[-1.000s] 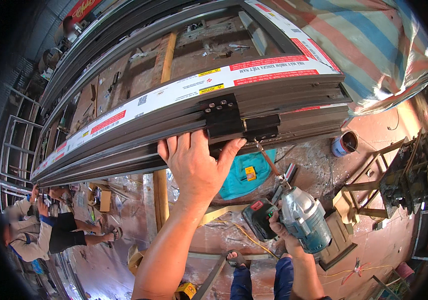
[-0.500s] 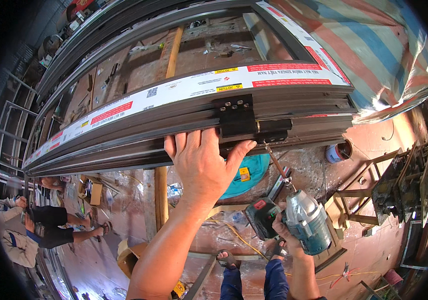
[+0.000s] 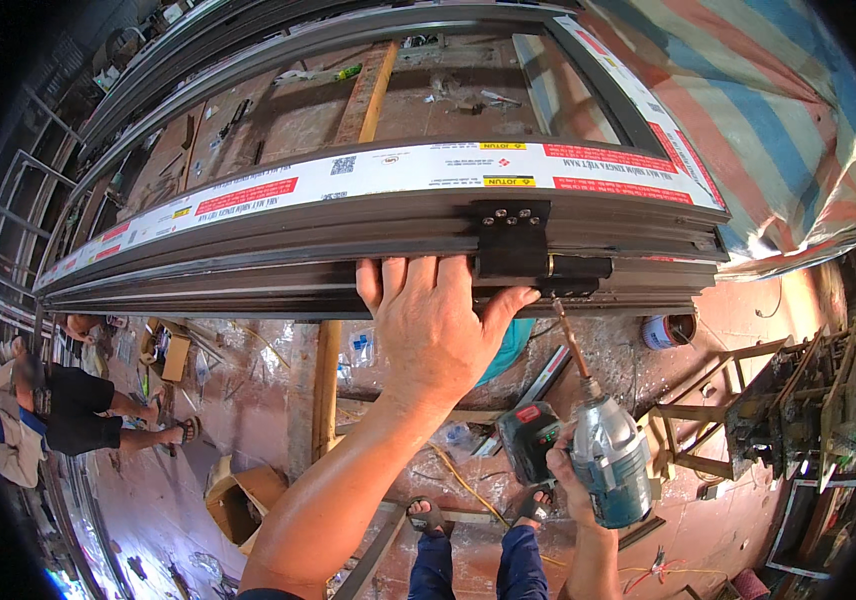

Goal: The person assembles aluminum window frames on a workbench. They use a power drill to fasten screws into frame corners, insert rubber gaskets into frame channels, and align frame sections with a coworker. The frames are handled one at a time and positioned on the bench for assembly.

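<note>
Dark brown metal makes up the frame (image 3: 378, 226), which runs across the view ahead of the person, its near side built of long parallel grooves and ridges. White film (image 3: 428, 170) with red and yellow printed blocks covers its top face. Black hinge (image 3: 513, 248) sits on the near side, toward the right end: flat plate, several bright screw heads in the upper part, barrel extending right, with a thin brass-coloured ring at the joint. Left hand (image 3: 436, 330) is just left of and below the hinge; four fingers lie over the frame's edge, thumb stretched right beneath the hinge. Cannot tell whether it grips or only presses. Right hand (image 3: 574, 488) is lower and to the right, well apart from the frame, wrapped around the driver (image 3: 611, 465), teal and silver. Long bit (image 3: 572, 346) slants up-left, tip at the hinge's lower edge; contact unclear.
</note>
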Demonstrator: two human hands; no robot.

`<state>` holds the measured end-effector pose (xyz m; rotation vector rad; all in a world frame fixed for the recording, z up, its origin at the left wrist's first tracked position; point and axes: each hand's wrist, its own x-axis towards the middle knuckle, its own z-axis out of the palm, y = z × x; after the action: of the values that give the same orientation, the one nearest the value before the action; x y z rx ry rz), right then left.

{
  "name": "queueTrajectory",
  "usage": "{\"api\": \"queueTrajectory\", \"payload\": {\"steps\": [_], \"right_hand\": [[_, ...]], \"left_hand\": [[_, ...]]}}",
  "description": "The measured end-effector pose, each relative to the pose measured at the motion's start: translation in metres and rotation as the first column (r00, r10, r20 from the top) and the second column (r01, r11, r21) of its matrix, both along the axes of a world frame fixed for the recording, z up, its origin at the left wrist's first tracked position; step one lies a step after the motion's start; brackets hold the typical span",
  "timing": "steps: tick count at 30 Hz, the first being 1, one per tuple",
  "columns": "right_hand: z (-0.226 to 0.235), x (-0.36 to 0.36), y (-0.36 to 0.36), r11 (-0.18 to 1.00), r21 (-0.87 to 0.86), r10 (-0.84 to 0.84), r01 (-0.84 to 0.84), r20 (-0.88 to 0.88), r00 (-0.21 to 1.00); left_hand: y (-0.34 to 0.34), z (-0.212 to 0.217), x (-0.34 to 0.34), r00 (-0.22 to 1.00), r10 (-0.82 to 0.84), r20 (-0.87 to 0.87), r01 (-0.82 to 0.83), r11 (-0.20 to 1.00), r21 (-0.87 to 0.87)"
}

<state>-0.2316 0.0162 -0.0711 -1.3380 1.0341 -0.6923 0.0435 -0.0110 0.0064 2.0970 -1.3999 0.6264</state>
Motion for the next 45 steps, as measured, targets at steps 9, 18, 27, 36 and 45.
{"api": "queueTrajectory", "payload": {"steps": [9, 18, 27, 36, 45], "right_hand": [[-0.005, 0.003, -0.004, 0.999, 0.054, -0.011, 0.006, 0.085, 0.996], [-0.022, -0.004, -0.001, 0.993, -0.106, 0.047, -0.048, -0.013, 0.999], [0.002, 0.005, -0.001, 0.997, -0.078, -0.016, 0.013, -0.04, 0.999], [0.013, 0.017, 0.008, 0.992, -0.075, -0.104, 0.105, 0.019, 0.994], [-0.034, -0.075, 0.048, 0.995, -0.089, -0.059, 0.054, -0.048, 0.997]], "left_hand": [[-0.002, 0.001, 0.0, 1.0, -0.007, 0.009, 0.007, 1.0, -0.025], [0.0, -0.001, -0.001, 1.0, 0.0, -0.021, 0.0, 1.0, 0.004], [0.0, 0.005, -0.003, 1.0, -0.012, 0.012, 0.013, 0.999, -0.031], [0.006, 0.001, -0.005, 1.0, -0.026, -0.009, 0.025, 0.999, -0.02], [-0.01, -0.012, -0.008, 0.995, -0.031, 0.093, 0.033, 0.999, -0.026]]}}
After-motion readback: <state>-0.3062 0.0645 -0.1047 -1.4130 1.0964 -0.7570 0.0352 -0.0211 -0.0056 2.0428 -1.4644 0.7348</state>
